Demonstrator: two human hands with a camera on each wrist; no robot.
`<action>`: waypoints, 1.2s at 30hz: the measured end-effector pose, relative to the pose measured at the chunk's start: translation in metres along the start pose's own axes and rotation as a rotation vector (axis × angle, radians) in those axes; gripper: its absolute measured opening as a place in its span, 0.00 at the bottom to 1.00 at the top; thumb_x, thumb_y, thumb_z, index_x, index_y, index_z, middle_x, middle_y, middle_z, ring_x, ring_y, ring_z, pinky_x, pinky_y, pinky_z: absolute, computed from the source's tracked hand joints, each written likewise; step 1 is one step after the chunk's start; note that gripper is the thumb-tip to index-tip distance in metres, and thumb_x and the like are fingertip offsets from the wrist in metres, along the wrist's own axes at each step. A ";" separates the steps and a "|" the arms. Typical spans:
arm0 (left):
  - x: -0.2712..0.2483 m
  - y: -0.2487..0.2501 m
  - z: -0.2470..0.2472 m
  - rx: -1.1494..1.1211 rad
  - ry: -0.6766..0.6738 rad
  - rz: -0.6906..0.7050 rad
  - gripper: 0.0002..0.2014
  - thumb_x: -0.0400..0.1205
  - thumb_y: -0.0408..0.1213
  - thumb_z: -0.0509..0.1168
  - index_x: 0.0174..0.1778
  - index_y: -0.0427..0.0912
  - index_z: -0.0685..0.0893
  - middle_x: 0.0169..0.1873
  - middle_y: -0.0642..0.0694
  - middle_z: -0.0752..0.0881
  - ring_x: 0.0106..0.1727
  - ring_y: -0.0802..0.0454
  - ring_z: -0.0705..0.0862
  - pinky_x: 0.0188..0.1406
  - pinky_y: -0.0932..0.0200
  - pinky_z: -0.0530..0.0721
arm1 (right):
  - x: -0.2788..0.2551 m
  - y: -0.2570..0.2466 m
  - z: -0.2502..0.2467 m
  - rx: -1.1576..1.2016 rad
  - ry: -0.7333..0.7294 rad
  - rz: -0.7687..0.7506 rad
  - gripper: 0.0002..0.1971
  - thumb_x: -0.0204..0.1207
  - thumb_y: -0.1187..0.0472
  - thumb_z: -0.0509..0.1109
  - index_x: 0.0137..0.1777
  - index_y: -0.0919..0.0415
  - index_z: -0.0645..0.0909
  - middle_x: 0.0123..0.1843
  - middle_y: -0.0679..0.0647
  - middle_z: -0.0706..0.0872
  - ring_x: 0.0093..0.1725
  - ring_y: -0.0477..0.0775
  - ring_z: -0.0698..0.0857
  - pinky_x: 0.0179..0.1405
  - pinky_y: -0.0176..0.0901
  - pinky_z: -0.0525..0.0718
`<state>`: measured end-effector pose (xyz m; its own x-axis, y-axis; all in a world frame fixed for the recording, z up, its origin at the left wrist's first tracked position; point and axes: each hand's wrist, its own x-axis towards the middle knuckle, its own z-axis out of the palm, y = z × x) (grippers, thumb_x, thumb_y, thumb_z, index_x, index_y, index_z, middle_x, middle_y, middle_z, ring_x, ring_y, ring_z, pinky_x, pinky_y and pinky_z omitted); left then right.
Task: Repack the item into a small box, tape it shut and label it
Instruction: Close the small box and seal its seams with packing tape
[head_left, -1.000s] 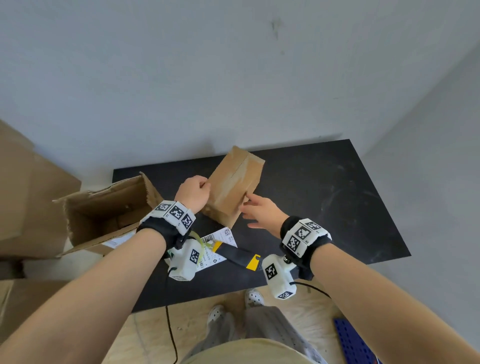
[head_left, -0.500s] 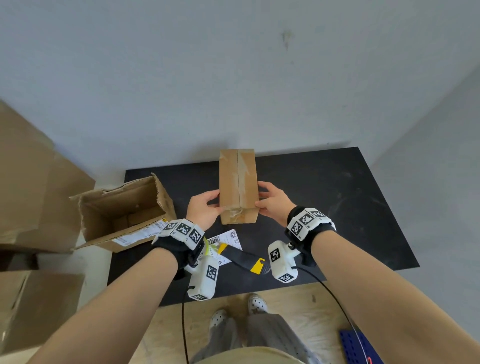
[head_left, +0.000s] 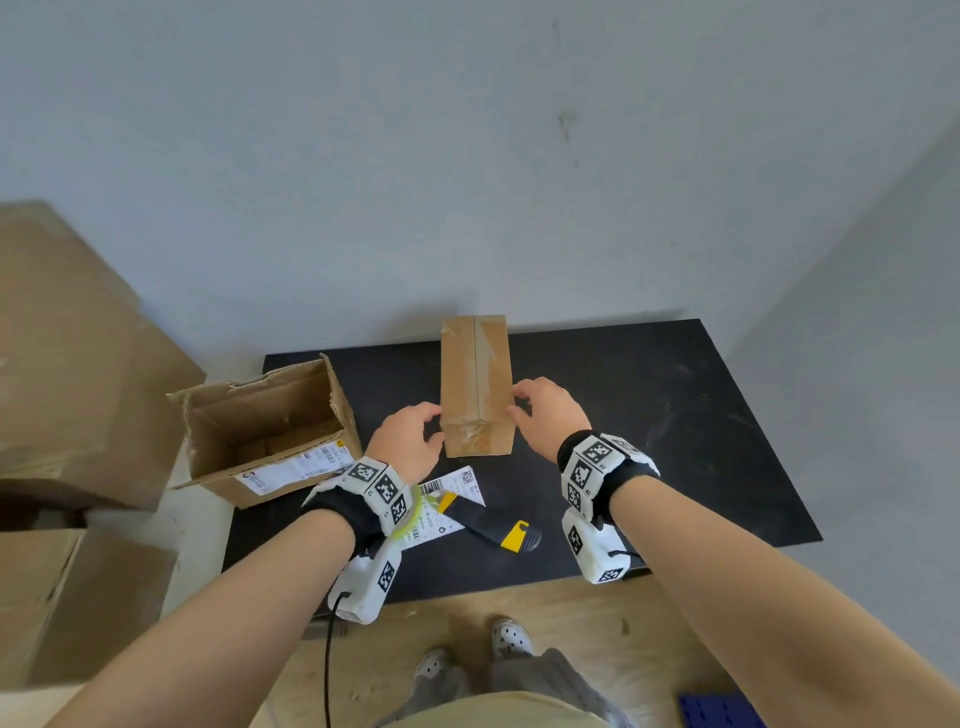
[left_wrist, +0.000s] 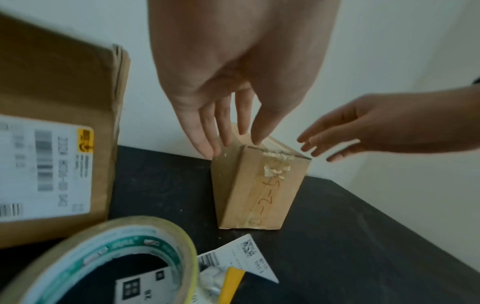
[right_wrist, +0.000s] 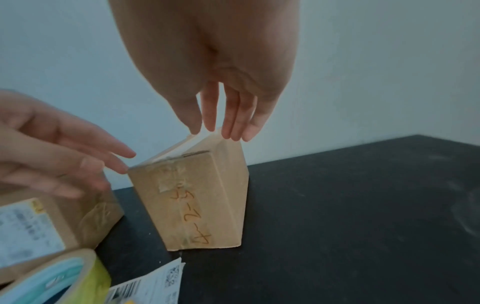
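A small brown cardboard box (head_left: 477, 384) stands on the black table (head_left: 675, 415), its top seam taped and orange handwriting on its near end (left_wrist: 262, 197). My left hand (head_left: 410, 441) is at its left side with straight fingers (left_wrist: 207, 142) touching the top edge. On the other side is my right hand (head_left: 543, 415), whose straight fingers (right_wrist: 231, 123) reach the box's upper right edge. Neither hand grips anything. A white shipping label (head_left: 452, 499) lies on the table just in front of the box. A tape roll (left_wrist: 116, 257) lies under my left wrist.
A larger open cardboard box (head_left: 270, 431) with a printed label lies on its side at the table's left end. A yellow and black box cutter (head_left: 501, 530) lies near the front edge. Big cartons (head_left: 78, 364) stand left of the table.
The small box went from tilted in both hands to standing flat on the table. My fingers have straightened and loosened from its sides.
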<state>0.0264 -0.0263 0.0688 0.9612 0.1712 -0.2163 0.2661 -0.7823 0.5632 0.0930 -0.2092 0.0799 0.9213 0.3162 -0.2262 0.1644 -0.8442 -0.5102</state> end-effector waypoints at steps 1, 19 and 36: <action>-0.005 -0.001 -0.002 0.050 -0.015 0.028 0.19 0.83 0.39 0.63 0.71 0.47 0.76 0.65 0.46 0.81 0.62 0.48 0.81 0.61 0.53 0.81 | -0.004 -0.003 0.000 -0.050 0.010 -0.029 0.15 0.82 0.58 0.59 0.65 0.59 0.78 0.62 0.54 0.78 0.60 0.56 0.80 0.54 0.47 0.80; -0.072 -0.092 0.019 0.279 -0.248 0.012 0.17 0.83 0.40 0.62 0.68 0.46 0.77 0.60 0.46 0.83 0.61 0.47 0.81 0.60 0.49 0.82 | -0.062 -0.035 0.118 -0.300 -0.306 -0.109 0.16 0.83 0.59 0.57 0.69 0.56 0.75 0.67 0.55 0.74 0.67 0.59 0.76 0.58 0.52 0.78; -0.067 -0.106 0.015 -0.014 -0.165 0.017 0.11 0.83 0.35 0.64 0.61 0.41 0.83 0.55 0.43 0.87 0.60 0.43 0.81 0.76 0.44 0.66 | -0.062 -0.048 0.124 0.077 -0.243 0.059 0.24 0.82 0.58 0.61 0.78 0.54 0.65 0.73 0.54 0.76 0.68 0.57 0.77 0.66 0.49 0.76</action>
<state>-0.0676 0.0355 0.0116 0.9408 0.0565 -0.3341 0.2521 -0.7757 0.5785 -0.0157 -0.1347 0.0158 0.8153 0.3698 -0.4456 0.0769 -0.8319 -0.5495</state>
